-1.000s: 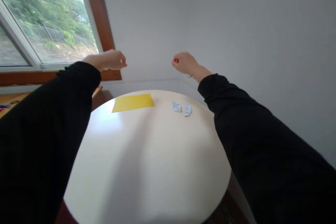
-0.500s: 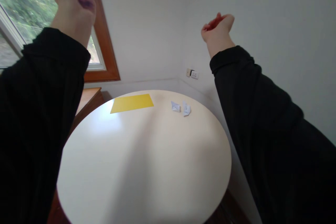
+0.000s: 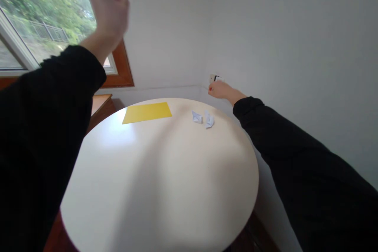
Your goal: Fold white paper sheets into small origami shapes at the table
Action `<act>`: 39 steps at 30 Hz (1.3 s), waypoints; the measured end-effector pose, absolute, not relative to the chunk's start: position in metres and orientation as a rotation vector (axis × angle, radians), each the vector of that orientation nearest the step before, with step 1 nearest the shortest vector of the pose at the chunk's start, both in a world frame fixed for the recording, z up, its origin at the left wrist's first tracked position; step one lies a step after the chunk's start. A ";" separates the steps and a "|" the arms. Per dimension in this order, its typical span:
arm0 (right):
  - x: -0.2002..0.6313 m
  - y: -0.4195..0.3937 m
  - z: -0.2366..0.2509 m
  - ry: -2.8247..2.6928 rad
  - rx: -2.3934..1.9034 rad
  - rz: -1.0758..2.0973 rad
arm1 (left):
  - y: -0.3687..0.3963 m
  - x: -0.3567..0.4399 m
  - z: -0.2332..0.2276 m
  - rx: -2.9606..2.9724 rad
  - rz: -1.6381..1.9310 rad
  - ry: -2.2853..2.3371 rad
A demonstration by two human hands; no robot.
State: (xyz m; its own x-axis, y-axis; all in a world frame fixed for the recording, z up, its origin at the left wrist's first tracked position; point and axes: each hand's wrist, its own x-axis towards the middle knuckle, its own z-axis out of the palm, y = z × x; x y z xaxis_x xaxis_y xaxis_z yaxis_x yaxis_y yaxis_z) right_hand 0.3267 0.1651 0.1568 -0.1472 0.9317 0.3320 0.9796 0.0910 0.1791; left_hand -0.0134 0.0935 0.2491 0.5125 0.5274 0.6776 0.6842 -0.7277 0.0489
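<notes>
My left hand (image 3: pixel 109 8) is raised high in front of the window frame and the wall, its fingers curled into a fist and slightly blurred; nothing shows in it. Lower down, my right hand (image 3: pixel 219 89) is stretched out over the far right of the table, fingers curled closed, in front of the wall socket. I see nothing held there either. Closest below my right hand are two crumpled pieces of white paper, one on the left (image 3: pixel 197 117) and one on the right (image 3: pixel 209 121). A flat yellow sheet (image 3: pixel 147 112) lies at the table's far left.
The round white table (image 3: pixel 183 177) stands close to the walls. A wall socket (image 3: pixel 212 78) is partly covered by my right hand. Left of the table are a wooden-framed window (image 3: pixel 122 63) and a low wooden piece of furniture (image 3: pixel 102 104).
My right hand has come down and inward, now in front of the socket. The left hand has swung to the right and slightly down, still raised. The paper and yellow sheet lie as before.
</notes>
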 end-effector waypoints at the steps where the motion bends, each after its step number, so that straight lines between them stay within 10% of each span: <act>1: 0.320 0.163 0.145 -2.318 -1.959 -0.430 | 0.082 -0.006 0.229 -2.568 -0.976 -1.001; 11: 0.269 0.139 0.049 -2.618 -1.797 -0.574 | 0.000 0.032 0.054 -2.932 -0.408 -0.704; 23: 0.240 0.140 0.022 -2.414 -1.780 -0.685 | 0.034 0.000 0.017 -2.769 -1.476 -1.828; 39: 0.220 0.133 0.023 -2.240 -1.967 -0.479 | 0.051 -0.010 -0.008 -2.585 -1.715 -2.045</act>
